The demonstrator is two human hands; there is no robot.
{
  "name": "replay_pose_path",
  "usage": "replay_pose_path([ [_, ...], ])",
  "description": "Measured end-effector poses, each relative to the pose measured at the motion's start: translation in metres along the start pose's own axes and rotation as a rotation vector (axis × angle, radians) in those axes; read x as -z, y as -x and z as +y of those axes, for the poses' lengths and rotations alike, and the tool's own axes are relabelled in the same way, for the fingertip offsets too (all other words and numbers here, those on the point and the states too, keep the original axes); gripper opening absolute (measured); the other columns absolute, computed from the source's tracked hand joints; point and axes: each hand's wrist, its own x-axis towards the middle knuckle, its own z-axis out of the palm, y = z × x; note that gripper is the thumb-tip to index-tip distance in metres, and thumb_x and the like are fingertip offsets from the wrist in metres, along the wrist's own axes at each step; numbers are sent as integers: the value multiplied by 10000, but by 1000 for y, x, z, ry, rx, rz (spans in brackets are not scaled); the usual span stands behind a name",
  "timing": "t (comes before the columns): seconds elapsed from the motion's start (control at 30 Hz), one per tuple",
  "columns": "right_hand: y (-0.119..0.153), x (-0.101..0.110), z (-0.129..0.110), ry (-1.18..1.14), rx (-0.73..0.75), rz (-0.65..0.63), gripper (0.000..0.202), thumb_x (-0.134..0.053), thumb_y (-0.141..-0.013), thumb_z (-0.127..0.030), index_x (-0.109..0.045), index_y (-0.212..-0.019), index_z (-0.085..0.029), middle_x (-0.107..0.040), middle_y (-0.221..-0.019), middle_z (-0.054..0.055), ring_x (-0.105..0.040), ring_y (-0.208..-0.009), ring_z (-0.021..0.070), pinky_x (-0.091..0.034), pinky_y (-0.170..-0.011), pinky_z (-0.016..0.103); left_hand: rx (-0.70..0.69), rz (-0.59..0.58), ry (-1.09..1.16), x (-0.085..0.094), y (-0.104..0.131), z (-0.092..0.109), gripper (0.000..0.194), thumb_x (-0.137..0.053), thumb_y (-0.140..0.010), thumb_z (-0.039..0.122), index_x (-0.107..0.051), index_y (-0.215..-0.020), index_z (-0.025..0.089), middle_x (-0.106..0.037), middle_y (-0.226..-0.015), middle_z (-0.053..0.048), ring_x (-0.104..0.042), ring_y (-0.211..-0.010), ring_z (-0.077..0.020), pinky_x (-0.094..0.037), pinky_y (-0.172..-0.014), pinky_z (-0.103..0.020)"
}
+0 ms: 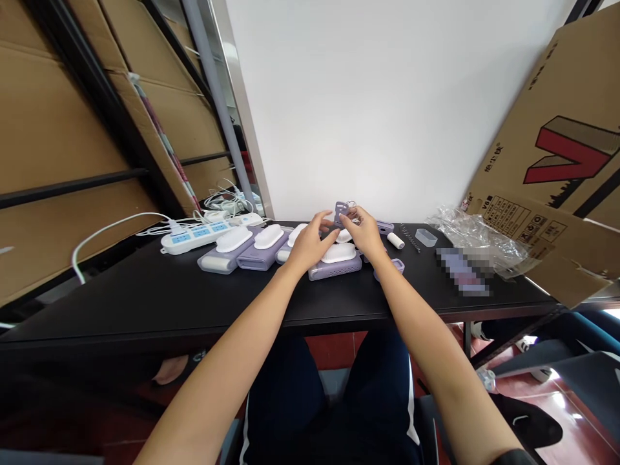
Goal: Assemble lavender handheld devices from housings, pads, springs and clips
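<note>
My right hand pinches a small purple plastic piece with cutouts, raised above the table. A thin wire loop shows beside those fingers. My left hand is just left of the piece, thumb and fingers apart, and holds nothing I can see. Below both hands is a purple case with a white rounded top. More such purple-and-white units stand in a row to the left, including one purple unit and one with a paler front. A purple oval part lies by my right wrist.
To the right lie a white cylinder, a dark coiled strand, a clear oval cup, a pixelated item and crumpled clear plastic. A power strip with cables is at left. Cardboard leans at right.
</note>
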Motion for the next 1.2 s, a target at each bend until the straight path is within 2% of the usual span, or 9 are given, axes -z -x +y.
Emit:
replay_pose_path([
  [0.07, 3, -4, 0, -61, -22, 6, 241, -617, -876, -467, -609, -905, -228, -697, -890, -1, -641, -885, 184, -486, -842, 298, -23, 78, -19, -2, 0, -1, 630, -668, -895, 386, -502, -1492, 270, -706, -1241, -83, -680, -1041, -233, -541, -888, -372],
  [0.27, 15, 0, -3, 4, -9, -141, 215, -614, -884, -450, -625, -895, -235, -713, -905, -9, -646, -879, 181, -467, -844, 306, -45, 36, -58, -3, 4, 3, 699, -679, -883, 317, -471, -1550, 301, -734, -1171, -53, -689, -994, -223, -527, -931, -371],
  [0.37, 21, 6, -10, 53, -21, -186, 299, -607, -905, -483, -646, -1094, -255, -709, -987, -2, -645, -929, 187, -456, -844, 308, 66, 35, 178, -4, -1, 0, 702, -654, -884, 344, -466, -1556, 264, -762, -1122, -44, -707, -941, -190, -535, -911, -348],
  [0.47, 24, 15, -14, 125, -79, -153, 380, -512, -959, -539, -564, -1235, -283, -668, -969, -12, -620, -878, 184, -438, -806, 313, 188, 9, 488, -3, -6, -4, 616, -597, -911, 430, -562, -1475, 185, -777, -1118, -82, -723, -915, -179, -550, -829, -314],
  [0.57, 26, 22, -13, 173, -108, -114, 301, -419, -1001, -507, -548, -1146, -277, -647, -921, -20, -601, -849, 183, -417, -774, 307, 227, -18, 598, -2, -8, -5, 600, -619, -899, 478, -630, -1401, 148, -783, -1113, -120, -725, -880, -174, -541, -762, -287],
  [0.73, 29, 22, -11, 226, -18, -129, 234, -571, -945, -471, -597, -1022, -251, -660, -891, -14, -598, -813, 169, -415, -746, 288, 213, 16, 592, -5, -7, -4, 598, -688, -871, 479, -641, -1367, 149, -783, -1118, -122, -745, -896, -185, -551, -760, -284],
  [0.83, 30, 17, -11, 218, 41, -163, 226, -612, -931, -460, -623, -1010, -249, -695, -914, -2, -607, -796, 165, -431, -754, 286, 197, 39, 595, -6, -7, -5, 570, -721, -856, 459, -659, -1332, 151, -788, -1099, -111, -753, -928, -201, -575, -799, -301],
  [1.0, 31, 15, -8, 185, 9, -139, 294, -651, -916, -474, -596, -1117, -267, -691, -877, -24, -606, -741, 162, -428, -724, 283, 153, 0, 624, -7, -6, -5, 570, -750, -840, 408, -655, -1337, 145, -774, -1180, -116, -747, -1002, -219, -602, -908, -350],
  [1.2, 30, 17, -11, 200, 6, -120, 217, -639, -922, -450, -624, -1011, -253, -705, -865, -10, -613, -745, 162, -431, -731, 285, 112, -38, 618, -10, -7, -8, 613, -726, -862, 404, -610, -1404, 141, -752, -1251, -131, -739, -1055, -237, -596, -980, -400],
])
